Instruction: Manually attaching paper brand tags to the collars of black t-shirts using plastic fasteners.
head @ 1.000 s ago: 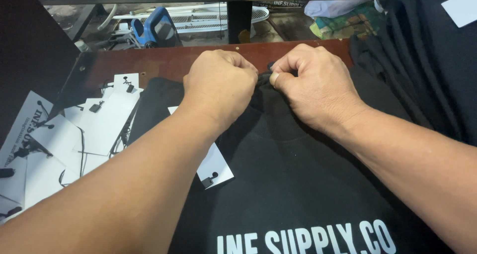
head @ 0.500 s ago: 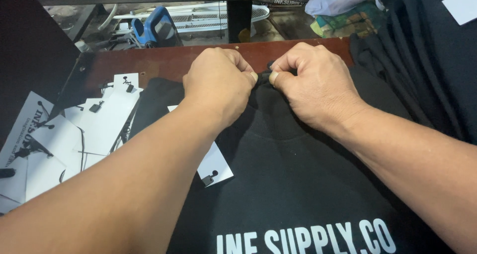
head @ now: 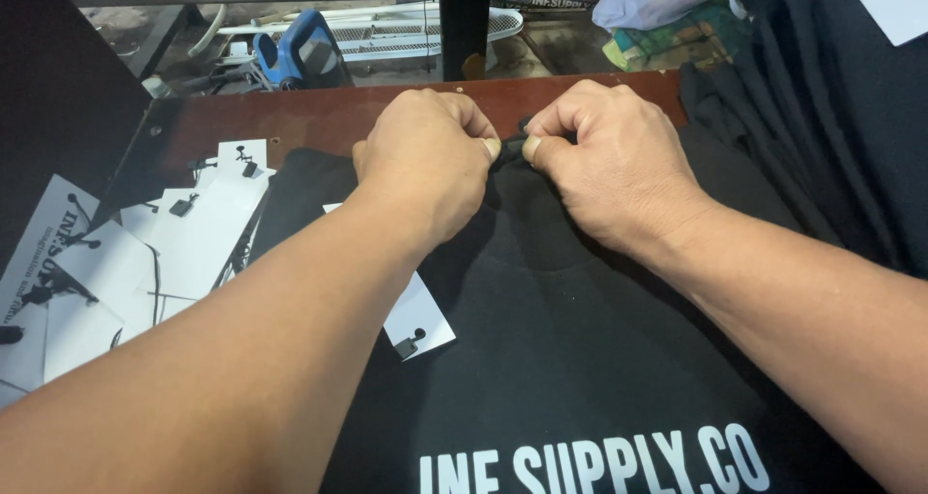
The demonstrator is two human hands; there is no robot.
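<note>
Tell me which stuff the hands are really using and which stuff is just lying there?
In use:
- left hand
- right hand
- black shirt, pinched at its collar
- white tag lying on the shirt

Just lying about:
- pile of white tags
- blue tool
- stack of dark clothes

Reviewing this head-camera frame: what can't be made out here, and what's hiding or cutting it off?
1. Head view: the small dark piece pinched between left hand and right hand; the fingertips cover nearly all of it.
2. The black garment: its neckline is hidden behind both hands, and its lower part is cut by the bottom edge.
3. The white tag on the garment: the left forearm covers its upper part.
4. The white tag pile: cut by the left edge.
</note>
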